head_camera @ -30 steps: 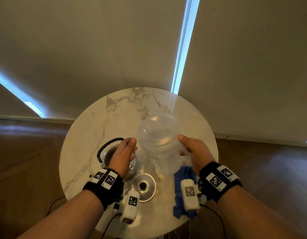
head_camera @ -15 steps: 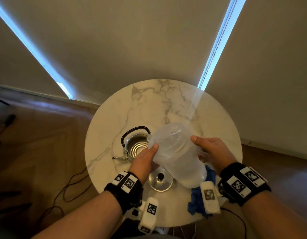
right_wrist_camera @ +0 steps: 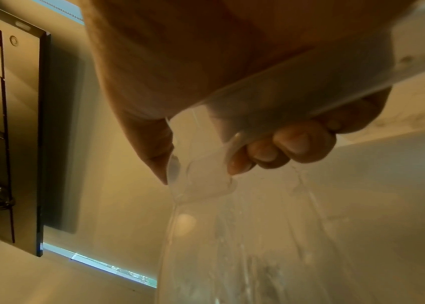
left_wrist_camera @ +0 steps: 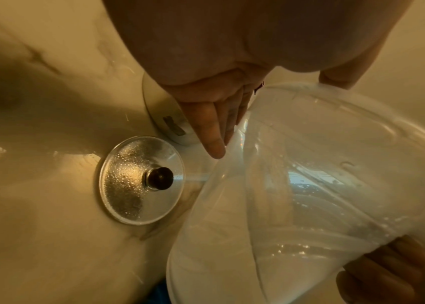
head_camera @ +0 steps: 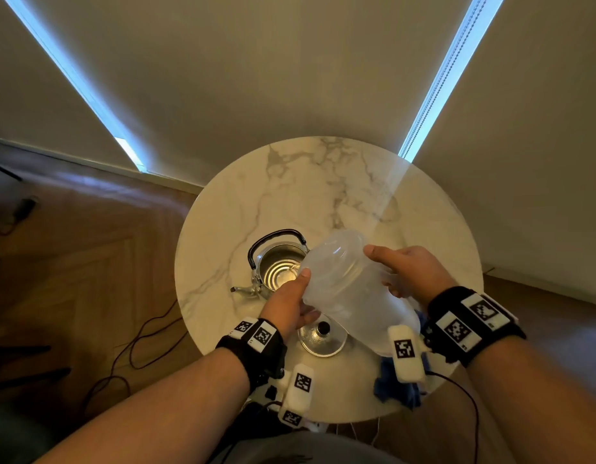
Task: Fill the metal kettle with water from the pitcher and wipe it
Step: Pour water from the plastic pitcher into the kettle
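Observation:
The metal kettle (head_camera: 279, 270) stands open on the round marble table (head_camera: 323, 182), black handle up and spout to the left. Above its right rim I hold the clear plastic pitcher (head_camera: 352, 289), tilted mouth-first towards the kettle. My right hand (head_camera: 410, 272) grips the pitcher's handle (right_wrist_camera: 323, 82), fingers (right_wrist_camera: 297, 144) curled round it. My left hand (head_camera: 290, 303) braces the pitcher's side near the mouth, straight fingers (left_wrist_camera: 212, 139) against the wall and thumb on top. Water sits inside the pitcher (left_wrist_camera: 310, 195). I cannot tell whether any is flowing.
The kettle's lid (head_camera: 321, 336) lies knob up on the table just under the pitcher, wet with droplets (left_wrist_camera: 138, 181). A blue cloth (head_camera: 397, 390) lies at the near right edge. Cables trail on the wooden floor (head_camera: 89, 262) to the left.
The pitcher has tipped from near upright over to the left, towards the kettle. My left hand moved from above the kettle onto the pitcher's side. The head view shifted.

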